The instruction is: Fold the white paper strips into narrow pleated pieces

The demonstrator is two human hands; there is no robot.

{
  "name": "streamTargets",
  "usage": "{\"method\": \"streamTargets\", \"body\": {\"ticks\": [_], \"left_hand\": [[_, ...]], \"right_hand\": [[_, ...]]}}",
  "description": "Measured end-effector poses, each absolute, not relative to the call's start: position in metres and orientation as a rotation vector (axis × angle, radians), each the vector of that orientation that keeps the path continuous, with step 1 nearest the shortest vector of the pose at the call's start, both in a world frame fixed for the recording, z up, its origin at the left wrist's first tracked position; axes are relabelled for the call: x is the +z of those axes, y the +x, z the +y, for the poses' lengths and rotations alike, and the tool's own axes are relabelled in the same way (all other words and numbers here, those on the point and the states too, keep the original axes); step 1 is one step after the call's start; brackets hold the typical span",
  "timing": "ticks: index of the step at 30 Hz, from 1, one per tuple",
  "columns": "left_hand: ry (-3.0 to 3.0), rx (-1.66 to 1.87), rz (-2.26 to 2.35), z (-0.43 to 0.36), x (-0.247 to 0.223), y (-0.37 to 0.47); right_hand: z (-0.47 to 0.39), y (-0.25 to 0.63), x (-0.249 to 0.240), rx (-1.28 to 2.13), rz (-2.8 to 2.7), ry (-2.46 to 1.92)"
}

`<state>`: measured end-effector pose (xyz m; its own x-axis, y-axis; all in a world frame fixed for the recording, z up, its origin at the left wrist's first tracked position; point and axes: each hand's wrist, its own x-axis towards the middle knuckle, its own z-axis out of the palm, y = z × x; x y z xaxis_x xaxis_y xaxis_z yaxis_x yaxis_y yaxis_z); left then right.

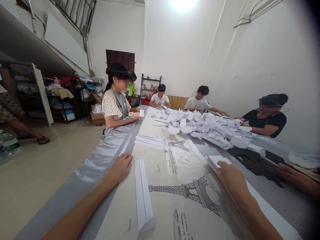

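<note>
My left hand [121, 167] rests on the table's left part, its fingers curled together; what lies under them, if anything, is hidden. Just right of it lies a long folded white paper strip [143, 196] with a crease down its length. On the right, my right hand [230, 176] pinches the near edge of a small stack of white paper [218, 162]. Farther up the table, several folded strips [151, 142] lie fanned out. Beyond them spreads a large heap of folded white papers [197, 124].
The tablecloth [172, 203] shows Eiffel Tower drawings. People sit or stand around the table; one at the left [117, 100] holds small items. Another person's hand [287, 173] reaches in at the right, near a black object [255, 163]. White paper lies under my right forearm.
</note>
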<state>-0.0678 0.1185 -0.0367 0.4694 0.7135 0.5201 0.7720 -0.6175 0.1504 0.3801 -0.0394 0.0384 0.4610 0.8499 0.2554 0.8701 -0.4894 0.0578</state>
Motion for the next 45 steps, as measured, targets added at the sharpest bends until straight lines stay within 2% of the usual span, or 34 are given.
{"method": "streamTargets", "body": {"ticks": [15,21,23,26,31,34,39,45], "left_hand": [[-2.626,-0.840,-1.327,0.115,-0.034,-0.067],[-2.638,-0.877,-1.350,0.115,-0.033,-0.066],[-2.646,-0.911,-1.357,0.112,-0.028,-0.065],[-2.681,-0.987,-1.339,0.100,-0.013,-0.058],[-3.086,-1.523,-1.582,0.070,0.009,-0.031],[-3.210,-1.715,-1.686,0.064,0.010,-0.020],[-3.367,-1.736,-1.703,0.067,0.008,-0.019],[-3.842,-1.996,-1.836,0.056,0.027,-0.028]], "right_hand": [[-0.041,0.387,0.035,-0.271,-1.456,-2.544],[-0.044,0.376,0.049,-0.336,-1.417,-2.526],[-0.045,0.363,0.053,-0.479,-1.408,-2.377],[-0.043,0.334,0.049,-0.638,-1.551,-1.894],[-0.038,0.268,0.018,-0.495,-2.052,-1.110],[-0.039,0.236,0.009,-0.443,-2.239,-0.763],[-0.045,0.219,0.013,-0.383,-2.253,-0.655],[-0.051,0.217,0.018,-0.436,-2.253,-0.570]]}}
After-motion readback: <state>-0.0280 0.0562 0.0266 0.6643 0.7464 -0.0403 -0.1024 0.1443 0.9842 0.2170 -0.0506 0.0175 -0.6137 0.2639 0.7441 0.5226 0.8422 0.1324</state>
